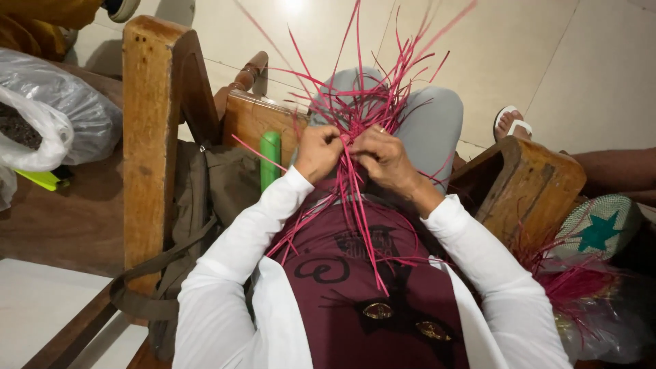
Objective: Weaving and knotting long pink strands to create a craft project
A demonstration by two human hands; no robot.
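A loose bundle of thin pink straw strands fans upward and outward over my lap, with more strands trailing down across my dark red shirt. My left hand and my right hand meet at the middle of the bundle, both with fingers pinched on strands where they cross. The fingertips are partly hidden by the strands. I sit in a wooden chair, with my grey-trousered knees beyond the hands.
A wooden armrest stands at my left and another at my right. An olive bag and a green tube lie beside me. Plastic bags sit far left. A woven piece with a teal star and more pink straw lie right.
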